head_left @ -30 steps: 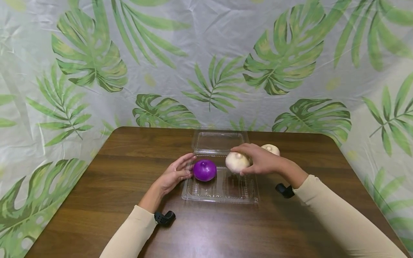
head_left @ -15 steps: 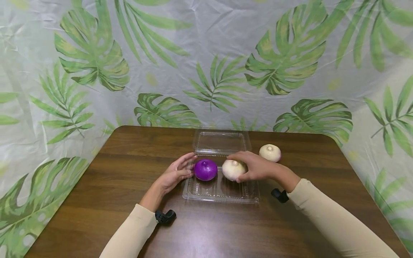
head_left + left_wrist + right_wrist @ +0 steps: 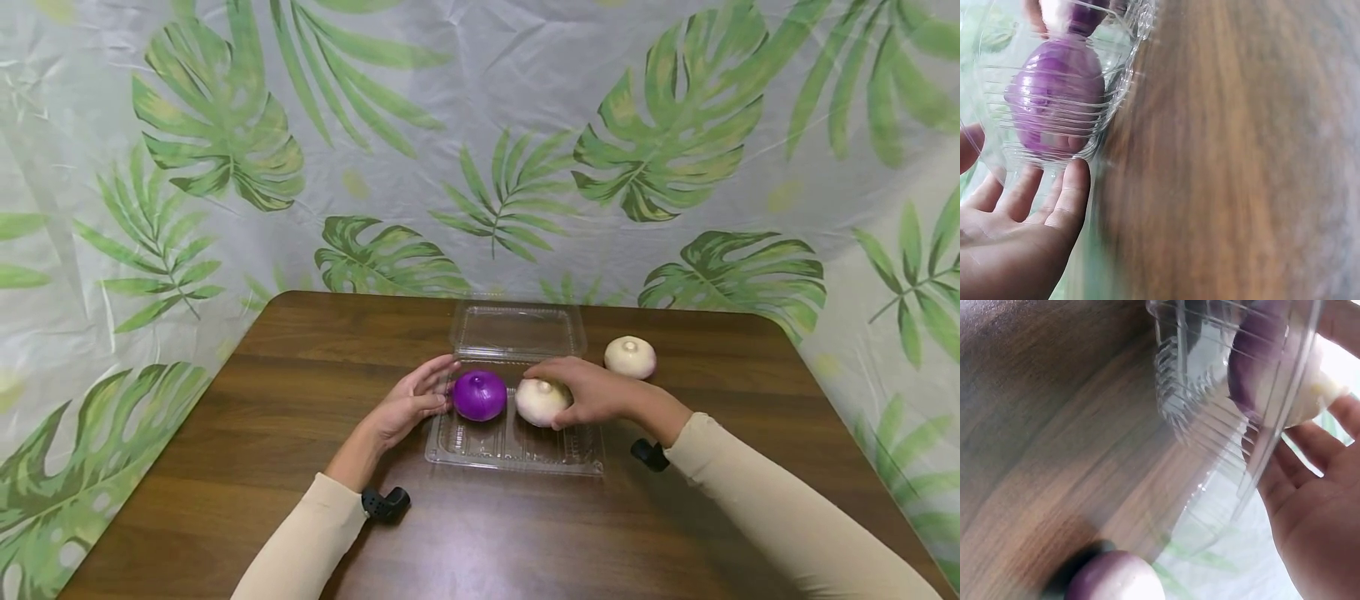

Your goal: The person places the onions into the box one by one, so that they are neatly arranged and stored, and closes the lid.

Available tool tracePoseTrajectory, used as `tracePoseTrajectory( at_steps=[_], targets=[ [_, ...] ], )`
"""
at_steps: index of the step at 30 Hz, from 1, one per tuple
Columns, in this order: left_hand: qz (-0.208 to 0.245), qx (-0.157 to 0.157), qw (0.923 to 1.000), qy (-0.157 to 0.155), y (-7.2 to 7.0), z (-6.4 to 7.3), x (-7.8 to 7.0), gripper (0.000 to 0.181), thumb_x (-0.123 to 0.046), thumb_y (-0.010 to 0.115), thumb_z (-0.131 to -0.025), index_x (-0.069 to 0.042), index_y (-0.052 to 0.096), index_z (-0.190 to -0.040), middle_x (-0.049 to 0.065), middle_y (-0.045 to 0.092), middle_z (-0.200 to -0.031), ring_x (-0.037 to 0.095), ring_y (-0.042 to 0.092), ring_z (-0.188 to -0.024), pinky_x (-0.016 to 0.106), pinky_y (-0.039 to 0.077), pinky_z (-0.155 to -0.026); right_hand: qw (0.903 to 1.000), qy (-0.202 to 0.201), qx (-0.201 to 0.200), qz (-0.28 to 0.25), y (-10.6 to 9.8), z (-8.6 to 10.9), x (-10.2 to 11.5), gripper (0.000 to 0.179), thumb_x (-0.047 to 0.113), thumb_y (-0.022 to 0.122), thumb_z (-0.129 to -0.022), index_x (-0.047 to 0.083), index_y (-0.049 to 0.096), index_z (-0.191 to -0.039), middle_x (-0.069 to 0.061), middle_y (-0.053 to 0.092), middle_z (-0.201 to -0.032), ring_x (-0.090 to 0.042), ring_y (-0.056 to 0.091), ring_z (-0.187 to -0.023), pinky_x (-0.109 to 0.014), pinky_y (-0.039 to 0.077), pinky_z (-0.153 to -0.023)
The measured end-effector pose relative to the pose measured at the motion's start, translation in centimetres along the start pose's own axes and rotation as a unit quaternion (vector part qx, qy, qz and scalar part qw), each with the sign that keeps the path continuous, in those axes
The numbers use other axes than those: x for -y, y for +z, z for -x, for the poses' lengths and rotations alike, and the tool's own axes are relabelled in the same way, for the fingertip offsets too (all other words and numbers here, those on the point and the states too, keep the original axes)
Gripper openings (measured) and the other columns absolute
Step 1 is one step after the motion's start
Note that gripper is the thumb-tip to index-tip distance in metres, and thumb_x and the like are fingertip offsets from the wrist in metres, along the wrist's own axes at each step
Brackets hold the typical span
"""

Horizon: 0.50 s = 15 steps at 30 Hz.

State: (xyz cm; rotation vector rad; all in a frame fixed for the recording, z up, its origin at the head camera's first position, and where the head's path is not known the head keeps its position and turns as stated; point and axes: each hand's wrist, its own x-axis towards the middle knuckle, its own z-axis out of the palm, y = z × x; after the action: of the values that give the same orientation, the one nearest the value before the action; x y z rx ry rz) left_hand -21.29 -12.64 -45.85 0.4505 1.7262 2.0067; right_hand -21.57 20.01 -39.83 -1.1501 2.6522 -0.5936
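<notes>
Table [image 3: 300,375] surface was brown wood-grain, far corners rounded, shiny toward the front. Behind it I noted a creased grey cloth [image 3: 517,92] printed with green leaves [image 3: 682,142].

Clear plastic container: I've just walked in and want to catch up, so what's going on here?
A person's right hand grips a pale bulb in the right half of the clear plastic container, whose lid is open on the far side. The purple bulb sits in the left half, and the left hand is at that side. A second pale bulb is on the table to the right, outside the container.
</notes>
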Motion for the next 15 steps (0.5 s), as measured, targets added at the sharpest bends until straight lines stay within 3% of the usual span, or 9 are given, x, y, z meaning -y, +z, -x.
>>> tracePoseTrajectory(
  at_steps=[7,15],
  targets=[
    [-0.003,-0.001,1.0,0.0,0.0,0.0,0.2,0.076,0.01,0.045,-0.089,-0.005,0.018,-0.158,0.018,0.02,-0.166,0.042,0.025,-0.149,0.029,0.048,-0.1,0.9999,-0.011,-0.009,0.007,0.9,-0.2,-0.1,0.07,0.016,0.083,-0.071,0.008,0.057,-0.136,-0.012,0.057,-0.133,-0.032,0.056,-0.121,-0.051,0.046,-0.101],
    [-0.004,0.002,1.0,0.002,0.0,-0.1,0.1,0.076,0.01,0.045,-0.089,-0.004,0.018,-0.158,0.018,0.019,-0.166,0.042,0.025,-0.149,0.031,0.047,-0.103,0.9962,-0.028,-0.058,0.058,1.9,-0.1,-0.3,0.068,0.021,0.086,-0.068,0.006,0.061,-0.13,-0.014,0.06,-0.127,-0.033,0.056,-0.116,-0.052,0.046,-0.097]
  ],
)
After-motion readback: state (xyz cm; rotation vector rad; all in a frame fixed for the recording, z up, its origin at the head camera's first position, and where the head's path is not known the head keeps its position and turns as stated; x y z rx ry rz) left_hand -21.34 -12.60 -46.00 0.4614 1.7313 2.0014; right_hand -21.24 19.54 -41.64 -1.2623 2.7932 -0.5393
